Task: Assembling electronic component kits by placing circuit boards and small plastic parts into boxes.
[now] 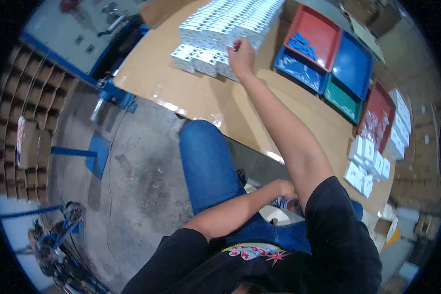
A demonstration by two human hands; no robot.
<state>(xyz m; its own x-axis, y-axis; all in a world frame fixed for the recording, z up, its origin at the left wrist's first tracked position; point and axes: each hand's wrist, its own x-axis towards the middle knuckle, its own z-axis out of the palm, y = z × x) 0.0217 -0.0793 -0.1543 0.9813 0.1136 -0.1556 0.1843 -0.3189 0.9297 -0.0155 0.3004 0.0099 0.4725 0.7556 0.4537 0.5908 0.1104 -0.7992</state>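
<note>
White boxes [225, 24] stand in a close-packed block at the far end of the counter [186, 95], with a shorter layer jutting out at its near side. My right hand [242, 56] is at the front of that block, thumb and forefinger brought close together against the boxes; I can't tell whether they pinch one. My left hand [283, 189] is low near my lap, curled and partly behind my right arm, so I can't tell if it grips anything.

To the right of my right forearm, a red tray [319, 24] with small blue pieces [303, 45] sits over the edge of a blue tray [281, 63] containing clear plastic. Beside them are a deeper-blue tray [350, 61], a green tray [339, 90] and a dark red tray [381, 100] with crumpled clear plastic [374, 128]. A smaller group of white cartons [366, 164] stands near the counter's right end.

Below me are my jeans [206, 161] and the grey floor [142, 161]; brown cardboard [29, 93] is piled at the far left, above a machine [59, 245].
</note>
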